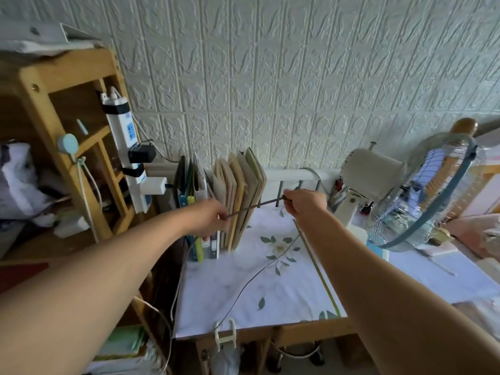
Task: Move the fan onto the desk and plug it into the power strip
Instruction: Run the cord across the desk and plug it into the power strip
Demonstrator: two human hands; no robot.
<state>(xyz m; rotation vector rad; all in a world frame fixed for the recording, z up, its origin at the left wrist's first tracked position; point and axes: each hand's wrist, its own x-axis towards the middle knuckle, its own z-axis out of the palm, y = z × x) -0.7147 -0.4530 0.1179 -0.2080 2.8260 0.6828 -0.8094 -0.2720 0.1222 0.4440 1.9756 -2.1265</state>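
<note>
Both hands' grip (213,216) (303,203) — pinched on cord (254,207).

Head view, daylight, soft and even. Overall bright; no hard shadows. The wall (297,77) reads pale grey-green, its embossed relief picked out by low-contrast shading. White cloth on the bench (270,288) is the brightest area, close to washed out near its right edge, with no true glare. The shelf unit (67,125) beyond the bench's left edge is dimmer, its interior compartments in shade; the space under the bench's front edge is dark. Strong wide-angle distortion: wall lines bow, forearms swell toward the lower corners. Mild motion blur throughout; the fan (422,196) cage at the bench's right edge is smeared, and the upper left corner is soft.
</note>
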